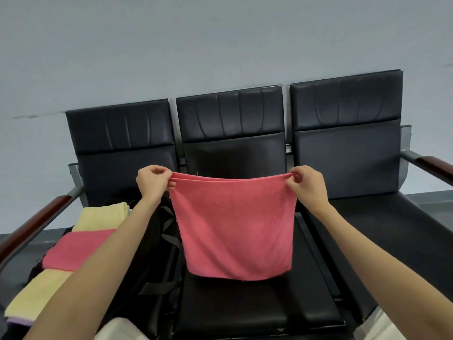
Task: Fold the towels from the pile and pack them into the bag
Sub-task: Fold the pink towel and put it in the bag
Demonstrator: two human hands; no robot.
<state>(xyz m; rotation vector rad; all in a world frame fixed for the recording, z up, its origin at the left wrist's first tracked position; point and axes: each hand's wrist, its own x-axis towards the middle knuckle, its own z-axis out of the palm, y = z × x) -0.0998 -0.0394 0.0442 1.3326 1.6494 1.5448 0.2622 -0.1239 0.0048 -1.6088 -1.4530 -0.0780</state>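
A pink towel, doubled over once, hangs in the air above the middle seat. My left hand pinches its upper left corner and my right hand pinches its upper right corner, so the top edge is stretched between them. Its lower edge hangs just above the seat cushion. On the left seat lie folded towels: a yellow one at the back, a pink one in the middle, a yellow one in front with a lilac edge beneath it. A black bag with grey straps sits between them and the hanging towel.
A row of three black padded chairs stands against a grey wall. Wooden-topped armrests close off both ends. The right seat holds nothing. White cloth on my knees shows at the bottom edge.
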